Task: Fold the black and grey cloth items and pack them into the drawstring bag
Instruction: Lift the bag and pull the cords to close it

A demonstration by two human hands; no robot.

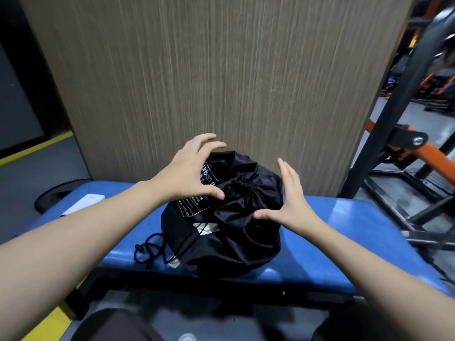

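Black drawstring bag point(222, 217) full and cinched shut, sitting mid-way along the blue bench point(344, 232); near rim just at the front edge; bare padding free to either side; wood-grain panel point(221, 70) close behind; cord point(147, 249) coiled at the bag's left. Left hand point(189, 173) spread over the top, fingers loosely bent, grip open; right hand point(288, 195) flat beside it, thumb touching fabric, grip open. White label point(197, 193) print unreadable.

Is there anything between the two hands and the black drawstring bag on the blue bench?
Nothing visible. The left hand and right hand flank the drawstring bag, fingers spread, thumbs at the fabric near its cinched mouth. It sits on the blue bench.
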